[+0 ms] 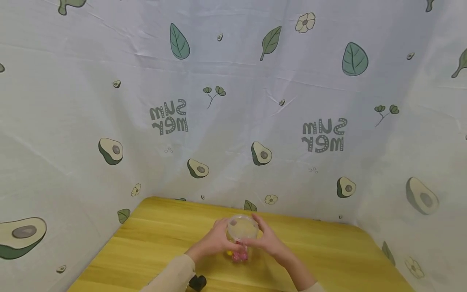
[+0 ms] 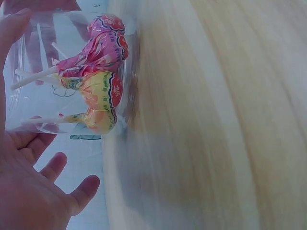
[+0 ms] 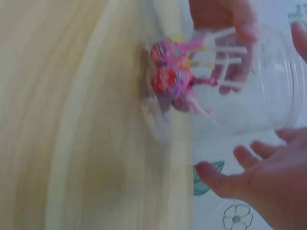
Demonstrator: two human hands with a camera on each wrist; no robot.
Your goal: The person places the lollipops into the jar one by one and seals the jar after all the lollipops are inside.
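Observation:
A clear round jar [image 1: 242, 229] stands upright between both hands, its base right at the table surface. Inside it, pink lollipops [image 3: 168, 79] and yellow lollipops [image 2: 99, 98] lie with wrapped heads at the bottom and white sticks upward. My left hand [image 1: 217, 238] grips the jar from the left near its upper end, thumb on the near side; the other fingers spread along the wall in the left wrist view. From the right, my right hand [image 1: 268, 240] holds the upper end too, thumb in front and some fingers extended beside the wall.
The yellow wood-grain table [image 1: 160, 231] extends around the jar. A pale curtain [image 1: 233, 134] printed with avocados, leaves and flowers surrounds the table's back and sides. Beside the left sleeve [image 1: 175, 271] is a small black object [image 1: 197, 282].

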